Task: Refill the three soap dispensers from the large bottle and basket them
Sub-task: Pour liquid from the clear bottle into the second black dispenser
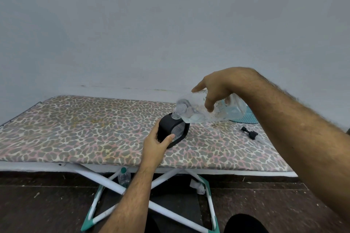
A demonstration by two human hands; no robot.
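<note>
A black soap dispenser (166,127) with a clear ribbed window stands on the leopard-print table (85,128). My left hand (158,143) grips its near side, thumb on the window. My right hand (216,89) holds a large clear bottle (197,112) from above, tipped on its side. The bottle's mouth meets the dispenser's open neck. A black pump head (249,133) lies loose on the table to the right. A teal mesh basket (246,118) shows partly behind the bottle and my right forearm.
The table stands against a pale wall on crossed white legs with teal feet (113,185). A small plastic bottle with a green cap (124,176) stands on the dark floor under the table edge. A dark shape, perhaps my knee (244,223), sits at the bottom.
</note>
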